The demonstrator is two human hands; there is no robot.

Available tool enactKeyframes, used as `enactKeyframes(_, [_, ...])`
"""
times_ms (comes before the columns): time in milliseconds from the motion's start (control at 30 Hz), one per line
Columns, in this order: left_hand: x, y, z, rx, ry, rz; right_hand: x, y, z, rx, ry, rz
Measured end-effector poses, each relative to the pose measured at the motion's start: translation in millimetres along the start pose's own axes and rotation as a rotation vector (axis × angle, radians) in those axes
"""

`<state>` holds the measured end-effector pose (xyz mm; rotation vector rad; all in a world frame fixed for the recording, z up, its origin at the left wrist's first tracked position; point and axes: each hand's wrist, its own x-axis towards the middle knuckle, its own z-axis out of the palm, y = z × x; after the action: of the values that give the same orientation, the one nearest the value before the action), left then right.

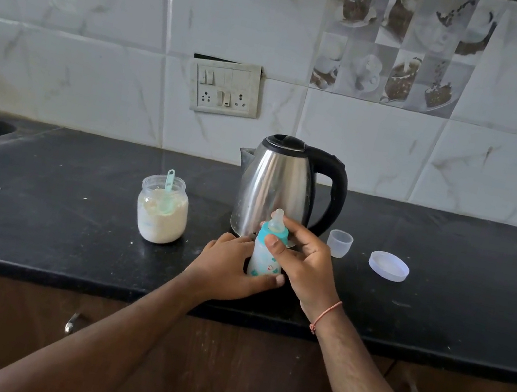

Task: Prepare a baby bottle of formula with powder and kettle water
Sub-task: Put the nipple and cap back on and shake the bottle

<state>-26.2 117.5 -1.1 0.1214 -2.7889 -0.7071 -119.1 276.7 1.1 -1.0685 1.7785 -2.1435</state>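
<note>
Two hands meet at the baby bottle [267,253], which stands upright on the black counter [37,226] right in front of the steel kettle [281,186], hiding part of the kettle's base. Well left of the kettle sits the open powder jar [161,211], clear and rounded, about two-thirds full of pale powder, with a green scoop [167,191] stuck upright in it. Now the grip: the left hand [230,268] is wrapped round the bottle's lower body, thumb across the front; the right hand [302,260] has thumb and fingers curled round the teal collar under the soft, translucent teat. Just right of the kettle's black handle stands a small clear cap [339,243], open end up, and farther right lies a flat round lid [388,266], whitish plastic. Behind the kettle, up the glossy marbled tiles, a switch plate [226,88] is set in the wall.
</note>
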Motion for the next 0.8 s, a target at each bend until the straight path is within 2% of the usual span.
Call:
enactKeyframes(67, [-2,-6,0,-0.22,-0.021,0.049,0,1,-2,0.011,-0.041,-0.01])
enactKeyframes(133, [-4,-7,-3,-0.326,-0.039,0.044,1,3,-3,-0.004,-0.055,-0.017])
enactKeyframes(200, [-6,-3,-4,-0.317,-0.008,0.019,1,3,-2,-0.056,-0.017,-0.034])
enactKeyframes(300, [-10,8,3,-0.23,0.132,-0.025,-3,5,0,-0.186,0.091,-0.084])
enactKeyframes(367, [-12,10,7,-0.248,0.216,-0.063,-4,6,0,-0.202,0.104,-0.087])
enactKeyframes(400, [-11,8,8,-0.284,0.21,-0.068,-4,6,-1,-0.173,0.085,-0.066])
enactKeyframes(500, [-8,4,1,-0.352,0.026,-0.005,-2,6,-5,-0.06,-0.001,-0.017])
enactKeyframes(567, [-8,4,-2,-0.348,-0.03,0.005,0,7,-6,-0.056,-0.028,-0.018])
enactKeyframes(700, [-15,21,7,-0.276,0.143,-0.112,0,8,-1,-0.185,0.062,-0.06])
enactKeyframes(800, [-21,34,17,-0.077,0.309,-0.158,-1,13,5,-0.295,0.154,-0.09])
